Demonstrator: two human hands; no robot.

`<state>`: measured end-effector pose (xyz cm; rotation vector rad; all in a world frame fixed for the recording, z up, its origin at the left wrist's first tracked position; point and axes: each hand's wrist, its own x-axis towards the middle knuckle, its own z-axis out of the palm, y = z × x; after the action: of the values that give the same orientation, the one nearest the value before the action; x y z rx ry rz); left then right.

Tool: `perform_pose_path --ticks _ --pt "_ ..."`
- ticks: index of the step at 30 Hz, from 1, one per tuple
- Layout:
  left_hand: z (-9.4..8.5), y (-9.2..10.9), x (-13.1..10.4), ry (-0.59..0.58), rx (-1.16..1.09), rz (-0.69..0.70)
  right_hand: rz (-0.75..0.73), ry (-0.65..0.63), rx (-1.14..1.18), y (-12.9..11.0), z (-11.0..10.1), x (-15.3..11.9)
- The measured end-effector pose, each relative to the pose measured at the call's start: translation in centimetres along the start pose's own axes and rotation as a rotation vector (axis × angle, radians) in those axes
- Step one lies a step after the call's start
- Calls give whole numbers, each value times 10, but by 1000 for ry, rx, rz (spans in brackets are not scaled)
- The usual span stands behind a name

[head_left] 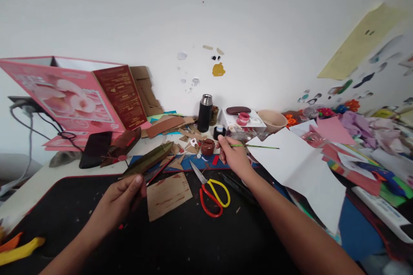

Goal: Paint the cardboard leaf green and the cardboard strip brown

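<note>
Between the thumb and fingers of my left hand [121, 200] is a long, pointed, dark green leaf-shaped piece [151, 160], its tip aimed up and to the right. My right hand [237, 159] is closed on a thin green paintbrush [263, 147]; the handle sticks out to the right, and the bristle end is hidden by the hand. Just left of my right fingers stands a small jar of reddish-brown paint [208, 148]. Below it lie scissors [209, 195] with one red and one yellow handle. A paint-streaked cardboard piece [169, 195] rests beside them on the black mat [180, 245].
A black flask [205, 114] stands against the wall, with cardboard scraps [172, 124] to its left. A pink box [71, 99] and a dark phone [95, 149] are at left. White paper [290, 154], a beige bowl [272, 120] and heaped coloured papers [361, 129] occupy the right.
</note>
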<state>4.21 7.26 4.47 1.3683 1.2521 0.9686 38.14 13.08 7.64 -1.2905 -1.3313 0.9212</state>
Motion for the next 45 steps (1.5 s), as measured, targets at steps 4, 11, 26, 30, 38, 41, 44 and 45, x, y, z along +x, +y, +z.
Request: perform_pose_path --ticks 4,11,26,30,38,41,44,45 --pt "7 2 4 -135 -576 -67 14 97 -104 16 -10 32" --pt "12 15 13 -341 -1019 -194 33 59 -325 27 -10 60" --pt "22 13 29 -485 -1196 -213 97 -33 -391 36 -6 81" --pt "22 10 29 -492 -1183 -232 113 -63 -381 37 -8 81" --pt "30 12 29 -472 -1083 -300 124 -89 -259 39 -3 79" --pt "35 12 27 -469 -1058 -306 127 -119 -250 33 -2 76" --pt "39 12 24 -471 -1063 -305 152 -111 -204 34 -3 75" --pt "40 12 24 -480 -1068 -302 157 -100 -176 36 -4 74"
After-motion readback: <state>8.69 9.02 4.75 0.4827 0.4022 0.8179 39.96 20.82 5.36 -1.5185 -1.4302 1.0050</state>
